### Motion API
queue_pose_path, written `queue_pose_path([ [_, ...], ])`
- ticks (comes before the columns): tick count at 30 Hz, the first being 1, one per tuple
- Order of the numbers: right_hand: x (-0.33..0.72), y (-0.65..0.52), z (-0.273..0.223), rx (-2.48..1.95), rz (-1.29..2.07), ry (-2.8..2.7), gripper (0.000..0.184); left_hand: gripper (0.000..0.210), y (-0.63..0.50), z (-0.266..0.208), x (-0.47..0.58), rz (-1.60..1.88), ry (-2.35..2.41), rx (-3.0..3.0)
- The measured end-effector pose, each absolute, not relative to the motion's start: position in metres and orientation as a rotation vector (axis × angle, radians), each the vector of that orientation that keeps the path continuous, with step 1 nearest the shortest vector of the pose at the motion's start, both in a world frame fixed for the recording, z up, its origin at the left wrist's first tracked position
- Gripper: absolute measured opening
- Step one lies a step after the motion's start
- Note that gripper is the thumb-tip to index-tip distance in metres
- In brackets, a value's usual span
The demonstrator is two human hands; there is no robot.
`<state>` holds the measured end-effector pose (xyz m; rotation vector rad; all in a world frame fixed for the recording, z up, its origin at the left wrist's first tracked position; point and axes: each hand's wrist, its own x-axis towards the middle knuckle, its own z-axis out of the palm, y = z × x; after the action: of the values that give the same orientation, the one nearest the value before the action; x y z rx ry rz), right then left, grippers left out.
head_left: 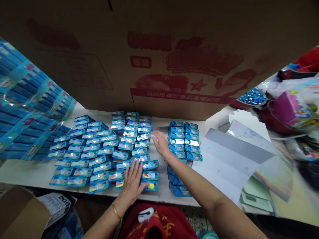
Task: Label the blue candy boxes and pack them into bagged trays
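Many small blue boxes (96, 141) stand in uneven rows on the white table (163, 189), with shiny labelled ends facing up. My left hand (133, 182) lies over the near boxes of this group, fingers stretched out and a little apart. My right hand (161, 143) is at the right edge of the same group, its slightly bent fingers pointing left towards the boxes; nothing shows in its grasp. To the right of it stand two columns of blue boxes (177, 141) with round marks on their ends; my right forearm hides part of them.
A large printed cardboard carton (171, 79) rises behind the boxes. Wrapped blue packs (22, 129) are stacked at left. White card sheets (224, 159) lie at right, with a bowl of blue wrapped pieces (253, 98) beyond. An open carton (22, 212) sits low at left.
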<state>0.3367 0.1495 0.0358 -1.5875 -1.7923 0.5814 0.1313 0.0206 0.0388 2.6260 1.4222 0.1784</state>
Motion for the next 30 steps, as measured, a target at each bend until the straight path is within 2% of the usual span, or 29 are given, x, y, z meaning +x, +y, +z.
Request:
queue_pose_path([
  [5, 0.340, 0.222, 0.044, -1.928, 0.567, -1.551, 0.031, 0.052, 0.118, 0.043, 0.132, 0.481, 1.591, 2.530],
  [13, 0.322, 0.265, 0.036, -2.230, 0.551, -1.730, 0.036, 0.046, 0.258, 0.033, 0.159, 0.376, 1.564, 2.564],
  [23, 0.294, 0.271, 0.034, -2.389, 0.444, -1.708, 0.042, 0.043, 0.285, 0.021, 0.163, 0.364, 1.562, 2.547],
  [30, 0.288, 0.285, 0.029, -2.422, 0.468, -1.480, 0.034, 0.042, 0.284, 0.020, 0.163, 0.420, 1.572, 2.544],
])
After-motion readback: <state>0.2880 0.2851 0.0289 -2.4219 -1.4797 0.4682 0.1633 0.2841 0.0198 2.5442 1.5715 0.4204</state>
